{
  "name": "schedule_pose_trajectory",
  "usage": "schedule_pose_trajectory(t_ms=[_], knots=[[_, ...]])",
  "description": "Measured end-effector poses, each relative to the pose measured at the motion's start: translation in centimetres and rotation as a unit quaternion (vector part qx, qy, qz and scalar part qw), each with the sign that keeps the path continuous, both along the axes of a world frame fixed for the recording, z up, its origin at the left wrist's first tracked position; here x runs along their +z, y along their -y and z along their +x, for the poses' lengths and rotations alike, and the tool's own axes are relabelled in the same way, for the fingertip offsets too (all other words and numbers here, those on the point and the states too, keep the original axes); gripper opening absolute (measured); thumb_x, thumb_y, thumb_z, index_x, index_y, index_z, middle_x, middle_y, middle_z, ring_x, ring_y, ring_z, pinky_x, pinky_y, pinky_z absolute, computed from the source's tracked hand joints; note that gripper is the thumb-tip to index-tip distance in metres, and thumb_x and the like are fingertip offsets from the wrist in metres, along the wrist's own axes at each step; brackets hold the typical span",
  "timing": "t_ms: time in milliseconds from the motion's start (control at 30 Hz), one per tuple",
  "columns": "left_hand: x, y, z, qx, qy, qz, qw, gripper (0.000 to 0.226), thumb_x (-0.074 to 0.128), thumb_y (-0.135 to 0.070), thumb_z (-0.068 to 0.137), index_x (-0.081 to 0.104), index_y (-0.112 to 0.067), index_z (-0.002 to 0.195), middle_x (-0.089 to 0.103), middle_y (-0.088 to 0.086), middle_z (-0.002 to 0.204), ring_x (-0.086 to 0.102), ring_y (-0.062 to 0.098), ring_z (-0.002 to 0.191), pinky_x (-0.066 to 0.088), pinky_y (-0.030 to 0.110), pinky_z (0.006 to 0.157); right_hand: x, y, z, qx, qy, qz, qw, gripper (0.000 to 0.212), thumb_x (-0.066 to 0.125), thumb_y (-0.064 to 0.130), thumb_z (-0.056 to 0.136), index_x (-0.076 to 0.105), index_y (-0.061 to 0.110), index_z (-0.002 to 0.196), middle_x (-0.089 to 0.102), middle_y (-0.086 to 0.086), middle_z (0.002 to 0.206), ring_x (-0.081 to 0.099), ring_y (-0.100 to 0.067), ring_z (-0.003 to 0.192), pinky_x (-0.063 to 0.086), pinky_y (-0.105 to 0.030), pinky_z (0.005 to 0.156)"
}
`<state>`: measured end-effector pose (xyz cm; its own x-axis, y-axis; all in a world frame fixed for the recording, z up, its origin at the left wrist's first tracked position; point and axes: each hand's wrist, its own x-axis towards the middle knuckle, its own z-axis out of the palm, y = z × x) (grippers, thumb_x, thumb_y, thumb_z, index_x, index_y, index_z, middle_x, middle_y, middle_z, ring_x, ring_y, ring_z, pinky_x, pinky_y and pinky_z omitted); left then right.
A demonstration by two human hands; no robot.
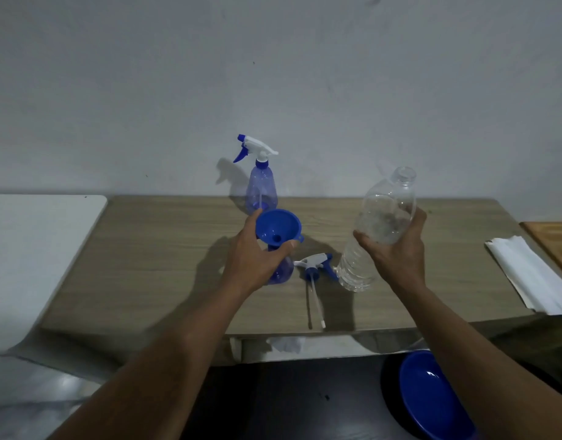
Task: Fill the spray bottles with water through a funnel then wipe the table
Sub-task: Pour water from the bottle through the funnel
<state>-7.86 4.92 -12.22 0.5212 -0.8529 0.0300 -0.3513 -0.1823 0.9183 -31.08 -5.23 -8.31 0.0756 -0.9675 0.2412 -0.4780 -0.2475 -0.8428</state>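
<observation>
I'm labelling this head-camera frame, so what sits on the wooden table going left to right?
Left hand on the blue funnel set in a spray bottle → loose sprayer head lying flat → clear water bottle in the right hand → folded white paper.

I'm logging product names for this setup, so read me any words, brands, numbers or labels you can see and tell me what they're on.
No readable text in this view.
Clear water bottle in the right hand: no label visible.
Both spray bottles, far one and near one under the funnel: no print visible.
Loose trigger head, folded paper: plain, no markings.
</observation>
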Motion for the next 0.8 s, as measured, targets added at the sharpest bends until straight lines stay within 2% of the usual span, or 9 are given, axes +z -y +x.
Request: schedule_pose_trajectory(t_ms=[100, 200, 400, 600, 800], knots=[[0.0, 0.0, 0.0, 0.006, 0.004, -0.003, 1.0, 0.091, 0.082, -0.058, 0.071, 0.033, -0.042, 0.146, 0.056, -0.017, 0.132, 0.055, 0.011, 0.121, 0.052, 0.046, 0.099, -0.2, 0.4, -0.1, -0.007, 0.004, 0.006, 1.0, 0.087, 0.09, 0.036, 0.072, 0.029, 0.027, 0.134, 0.06, -0.003, 0.126, 0.061, -0.023, 0.107, 0.052, -0.034, 0.085], [0.0, -0.1, -0.1, 0.008, 0.009, -0.007, 1.0, 0.088, 0.083, -0.053, 0.073, 0.035, -0.04, 0.146, 0.057, -0.016, 0.13, 0.055, 0.01, 0.12, 0.052, 0.046, 0.099, -0.1, 0.4, -0.5, -0.011, 0.009, 0.013, 1.0, 0.092, 0.091, 0.039, 0.069, 0.028, 0.025, 0.135, 0.058, 0.001, 0.126, 0.06, -0.022, 0.107, 0.049, -0.032, 0.083], [0.4, -0.2, -0.1, 0.003, 0.013, -0.001, 1.0, 0.09, 0.083, -0.05, 0.074, 0.034, -0.037, 0.148, 0.055, -0.012, 0.136, 0.054, 0.013, 0.123, 0.051, 0.044, 0.101, 0.1, 0.0, -0.6, 0.001, 0.006, 0.027, 1.0, 0.108, 0.095, 0.047, 0.058, 0.026, 0.028, 0.14, 0.054, -0.003, 0.136, 0.058, -0.023, 0.118, 0.054, -0.043, 0.097], [0.5, -0.3, -0.2, -0.004, 0.007, -0.001, 1.0, 0.09, 0.083, -0.053, 0.073, 0.033, -0.037, 0.147, 0.054, -0.012, 0.135, 0.054, 0.014, 0.122, 0.05, 0.044, 0.101, 0.4, -0.8, -1.1, 0.003, 0.014, 0.021, 1.0, 0.115, 0.095, 0.045, 0.059, 0.021, 0.03, 0.146, 0.052, -0.002, 0.14, 0.054, -0.018, 0.119, 0.048, -0.032, 0.09], [0.4, -0.2, -0.2, -0.018, 0.005, -0.003, 1.0, 0.091, 0.081, -0.054, 0.073, 0.032, -0.037, 0.148, 0.053, -0.011, 0.136, 0.054, 0.014, 0.122, 0.05, 0.046, 0.102, 1.1, -1.4, -1.5, -0.004, 0.019, 0.017, 1.0, 0.119, 0.091, 0.051, 0.065, 0.012, 0.034, 0.153, 0.05, -0.007, 0.143, 0.054, -0.017, 0.124, 0.048, -0.036, 0.098]])
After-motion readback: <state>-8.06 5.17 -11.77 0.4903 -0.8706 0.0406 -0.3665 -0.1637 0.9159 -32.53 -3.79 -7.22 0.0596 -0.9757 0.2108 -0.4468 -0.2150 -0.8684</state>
